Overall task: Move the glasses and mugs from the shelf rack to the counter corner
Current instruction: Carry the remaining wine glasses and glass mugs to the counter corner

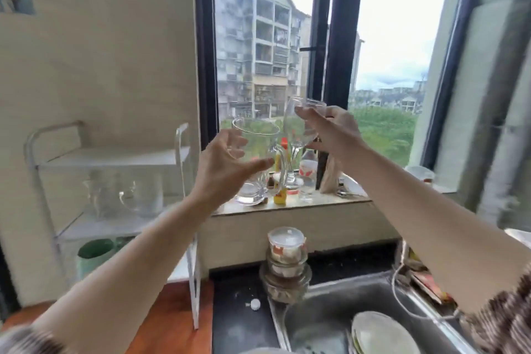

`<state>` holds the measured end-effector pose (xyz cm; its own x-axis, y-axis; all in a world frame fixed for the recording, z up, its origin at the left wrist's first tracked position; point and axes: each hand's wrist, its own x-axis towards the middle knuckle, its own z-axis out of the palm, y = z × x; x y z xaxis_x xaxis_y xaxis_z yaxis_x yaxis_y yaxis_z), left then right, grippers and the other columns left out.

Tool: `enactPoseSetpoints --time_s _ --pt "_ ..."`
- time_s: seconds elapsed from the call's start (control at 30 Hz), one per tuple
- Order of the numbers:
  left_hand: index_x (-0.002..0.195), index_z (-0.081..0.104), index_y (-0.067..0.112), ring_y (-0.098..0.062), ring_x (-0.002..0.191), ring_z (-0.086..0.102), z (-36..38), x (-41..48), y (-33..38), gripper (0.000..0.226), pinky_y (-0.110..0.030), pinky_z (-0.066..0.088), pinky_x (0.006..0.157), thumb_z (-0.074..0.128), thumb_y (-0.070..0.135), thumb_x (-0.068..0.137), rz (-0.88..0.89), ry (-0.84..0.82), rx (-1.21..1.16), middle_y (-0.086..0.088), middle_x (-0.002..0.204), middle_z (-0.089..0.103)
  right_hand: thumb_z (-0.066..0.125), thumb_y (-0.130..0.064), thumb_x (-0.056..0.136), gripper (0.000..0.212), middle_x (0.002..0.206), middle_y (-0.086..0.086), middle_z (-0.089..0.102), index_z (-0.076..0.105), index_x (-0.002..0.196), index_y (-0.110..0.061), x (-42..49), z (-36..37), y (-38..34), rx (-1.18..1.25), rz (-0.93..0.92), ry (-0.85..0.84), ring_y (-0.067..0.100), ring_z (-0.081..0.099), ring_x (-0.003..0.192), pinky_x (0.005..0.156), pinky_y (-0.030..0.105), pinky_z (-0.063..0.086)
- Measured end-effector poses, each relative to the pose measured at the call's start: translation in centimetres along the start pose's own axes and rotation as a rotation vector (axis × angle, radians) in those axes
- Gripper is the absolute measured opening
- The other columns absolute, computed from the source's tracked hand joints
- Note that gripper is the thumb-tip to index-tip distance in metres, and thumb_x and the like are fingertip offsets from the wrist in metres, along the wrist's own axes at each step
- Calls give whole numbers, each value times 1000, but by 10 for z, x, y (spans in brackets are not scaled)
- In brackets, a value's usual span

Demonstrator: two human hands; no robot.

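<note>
My left hand (224,169) curls round the clear handled glass mug (258,132), upright, base just above the pale stone window ledge (321,204); my right hand (336,132) grips the clear stemmed wine glass (298,126) beside it, higher over that ledge.

Head-worn wide-angle view (sole camera), close above stainless-steel sink (324,306) at 6 o'clock, facing black-framed window (343,37) at 12 o'clock.
</note>
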<state>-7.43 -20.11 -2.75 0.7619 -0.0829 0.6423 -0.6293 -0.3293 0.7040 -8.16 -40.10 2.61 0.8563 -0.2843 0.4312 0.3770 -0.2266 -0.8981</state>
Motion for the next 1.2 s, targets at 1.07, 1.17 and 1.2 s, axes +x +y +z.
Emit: enactPoseSetpoints --time_s 1.07,1.17,1.2 --pt "99 50 36 -5 88 65 660 -347 308 65 -22 51 66 84 37 44 -14 -1088 -564 10 102 66 83 -34 58 53 105 0 66 60 104 -20 -401 -694 112 -352 520 1023 18 64 98 91 46 54" --pt "105 48 37 -6 94 63 724 -370 342 71 -20 49 68 86 36 45 14 -1199 -591 13 107 63 85 -31 59 44 100 0 66 58 93 -27 -419 -756 123 -366 549 1089 18 66 97 92 47 53" --pt "107 47 36 -7 95 63 743 -378 354 71 -21 49 70 86 34 48 28 -1235 -590 12 108 62 85 -30 59 45 99 0 67 57 94 -26 -426 -775 127 -369 557 1117 19 66 96 92 48 53"
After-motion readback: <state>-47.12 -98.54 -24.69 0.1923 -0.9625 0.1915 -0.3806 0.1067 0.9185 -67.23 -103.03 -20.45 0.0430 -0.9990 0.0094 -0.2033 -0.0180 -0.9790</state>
